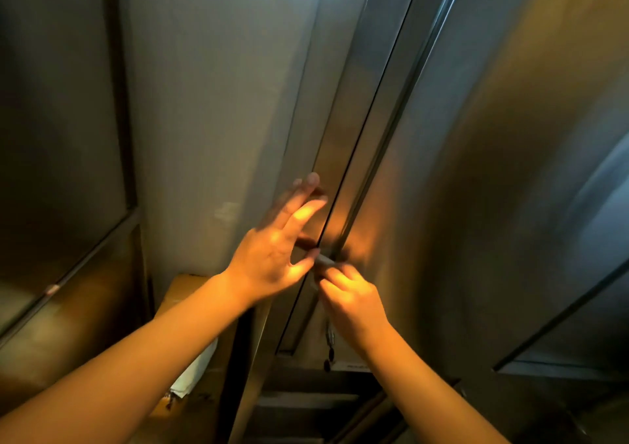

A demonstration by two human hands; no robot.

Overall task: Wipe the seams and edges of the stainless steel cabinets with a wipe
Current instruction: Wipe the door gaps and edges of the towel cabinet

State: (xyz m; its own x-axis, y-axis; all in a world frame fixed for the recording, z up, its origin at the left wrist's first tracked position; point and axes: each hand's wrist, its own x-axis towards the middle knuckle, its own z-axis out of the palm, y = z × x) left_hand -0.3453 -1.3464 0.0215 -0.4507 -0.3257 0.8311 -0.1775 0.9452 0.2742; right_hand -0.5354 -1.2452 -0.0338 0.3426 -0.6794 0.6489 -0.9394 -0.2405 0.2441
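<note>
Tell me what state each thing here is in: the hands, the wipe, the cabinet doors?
Left hand: open, fingers spread near the seam.
Right hand: pinching the wipe.
Wipe: folded small, held at the seam.
Cabinet doors: closed.
Seam: narrow dark gap between the doors.

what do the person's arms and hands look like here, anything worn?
Both forearms are bare as far as the frame shows: no sleeves, gloves, watch or bands visible. The left hand and right hand show no rings that I can make out, though motion blur and the warm light patches on them hide fine detail. No markings visible.
</note>
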